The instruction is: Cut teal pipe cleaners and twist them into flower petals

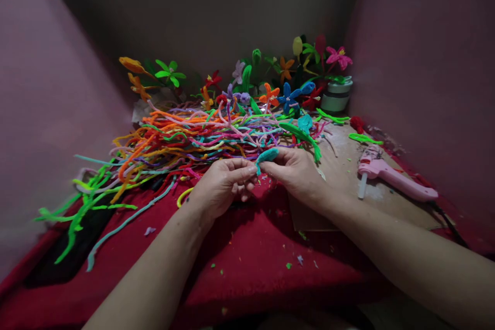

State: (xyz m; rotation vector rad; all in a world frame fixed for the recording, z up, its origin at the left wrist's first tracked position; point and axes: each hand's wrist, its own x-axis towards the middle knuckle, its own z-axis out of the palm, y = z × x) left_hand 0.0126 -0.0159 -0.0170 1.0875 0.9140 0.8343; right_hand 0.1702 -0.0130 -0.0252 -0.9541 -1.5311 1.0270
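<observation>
A small teal pipe-cleaner piece [267,155] is held between my two hands above the red cloth. My right hand [296,172] pinches its wider, looped part between thumb and fingers. At the narrow lower end, my left hand [228,183] has its thumb and forefinger closed on the piece, with the other fingers curled below. Just beyond my hands lies a large heap of many-coloured pipe cleaners [185,139]. Another teal looped piece [305,124] rests behind my right hand, near a green leaf-like piece [299,134].
A pink glue gun [398,180] lies on a cardboard sheet [336,160] at the right. Pipe-cleaner flowers [288,97] and a striped pot [336,95] stand at the back. Green pipe cleaners [83,206] hang over a dark flat object [67,252] on the red cloth [247,263].
</observation>
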